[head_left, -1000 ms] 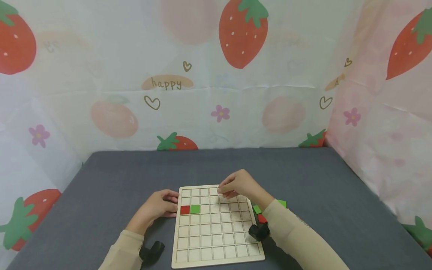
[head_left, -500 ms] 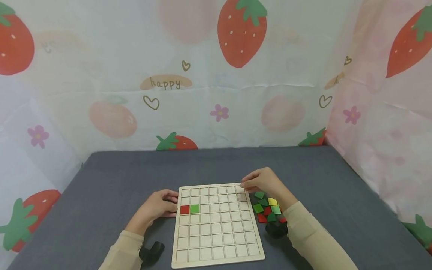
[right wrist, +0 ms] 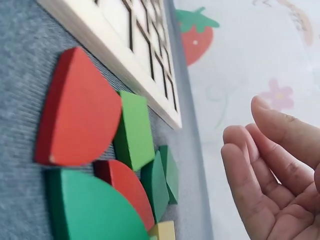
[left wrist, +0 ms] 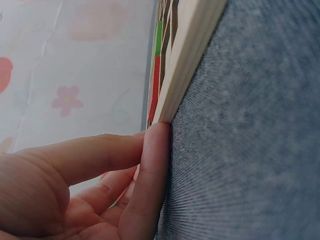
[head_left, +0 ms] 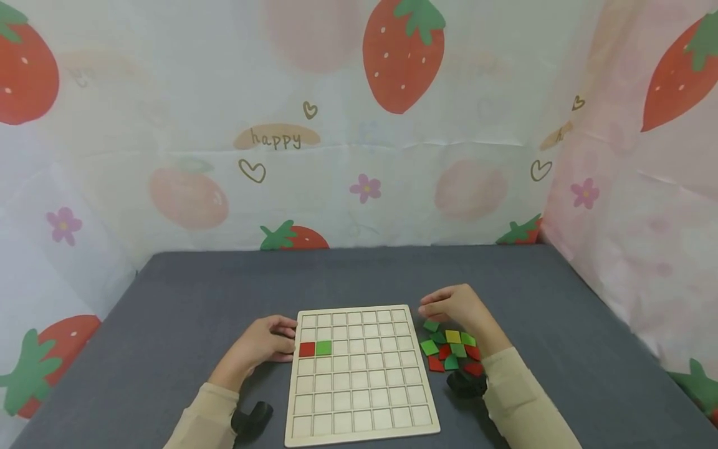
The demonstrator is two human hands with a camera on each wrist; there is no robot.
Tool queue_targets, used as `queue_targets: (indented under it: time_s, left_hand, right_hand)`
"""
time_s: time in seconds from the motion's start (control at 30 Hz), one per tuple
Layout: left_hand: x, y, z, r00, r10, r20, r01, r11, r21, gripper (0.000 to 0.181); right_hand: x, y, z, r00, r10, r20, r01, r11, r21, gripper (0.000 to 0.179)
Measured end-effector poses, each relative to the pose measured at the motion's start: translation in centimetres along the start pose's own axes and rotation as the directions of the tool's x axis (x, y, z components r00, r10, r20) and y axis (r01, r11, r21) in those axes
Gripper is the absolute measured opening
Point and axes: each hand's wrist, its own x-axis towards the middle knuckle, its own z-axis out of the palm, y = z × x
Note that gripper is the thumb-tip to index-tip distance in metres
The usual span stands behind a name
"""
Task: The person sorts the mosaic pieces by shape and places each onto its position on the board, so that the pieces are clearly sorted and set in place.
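A pale wooden grid board (head_left: 359, 380) lies on the dark table. In a row near its left edge sit a red square tile (head_left: 306, 349) and a light green square tile (head_left: 323, 348), side by side. My left hand (head_left: 260, 340) rests at the board's left side; in the left wrist view a fingertip (left wrist: 159, 135) touches the board's edge. Beyond the board's far right corner hovers my right hand (head_left: 457, 305), fingers loosely bent with nothing between them. Below it is a pile of loose pieces, among them a yellow piece (head_left: 452, 337) and a red rounded piece (right wrist: 82, 112).
Green pieces (right wrist: 95, 207) and red ones lie close together beside the board's right edge. Black wrist cameras (head_left: 252, 419) hang under both forearms. A fabric wall (head_left: 392, 212) with strawberry prints stands behind the table (head_left: 224, 280).
My right hand has moved right, from over the board's far part to above the loose pieces, bringing the pile into sight. The left hand and both tiles have stayed put.
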Motion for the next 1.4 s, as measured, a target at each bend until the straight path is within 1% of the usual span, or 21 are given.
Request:
queue_targets:
  time_s: [0.13, 0.2, 0.43, 0.6, 0.77, 1.03, 1.1, 1.4]
  left_hand:
    - [0.1, -0.2, 0.0, 1.0, 0.01, 0.012, -0.01, 1.0, -0.006, 0.049]
    - [0.1, -0.2, 0.0, 1.0, 0.007, 0.005, -0.007, 1.0, -0.008, 0.049]
    - [0.2, -0.2, 0.0, 1.0, -0.002, -0.013, 0.002, 1.0, -0.017, 0.048]
    - [0.2, -0.3, 0.0, 1.0, 0.01, -0.012, -0.01, 1.0, -0.01, 0.048]
    - [0.1, -0.2, 0.1, 1.0, -0.001, -0.026, 0.0, 1.0, -0.006, 0.048]
    - [0.0, -0.1, 0.1, 1.0, -0.003, -0.029, 0.003, 1.0, 0.003, 0.047]
    - [0.0, -0.1, 0.1, 1.0, -0.005, -0.03, 0.005, 1.0, 0.003, 0.047]
    - [0.1, -0.1, 0.2, 0.999, -0.004, -0.036, 0.004, 1.0, 0.001, 0.047]
  right_hand:
    - [-0.1, 0.7, -0.4, 1.0, 0.006, -0.026, -0.007, 1.0, -0.006, 0.039]
    - [0.0, 0.9, -0.5, 0.999, 0.004, -0.035, -0.005, 1.0, -0.007, 0.038]
    - [0.2, 1.5, -0.7, 0.998, 0.022, -0.064, -0.027, 0.997, -0.072, 0.036]
    - [0.4, 1.8, -0.8, 0.998, 0.022, -0.056, -0.027, 0.996, -0.089, 0.034]
    - [0.6, 1.9, -0.7, 0.998, 0.035, -0.06, -0.04, 0.996, -0.086, 0.034]
    - [0.7, 2.0, -0.5, 0.996, 0.059, -0.068, -0.068, 0.988, -0.136, 0.031]
    - [0.7, 2.1, -0.5, 0.996, 0.058, -0.068, -0.067, 0.986, -0.154, 0.03]
    - [0.5, 2.2, -0.1, 0.998, 0.01, -0.054, -0.021, 0.976, -0.217, 0.027]
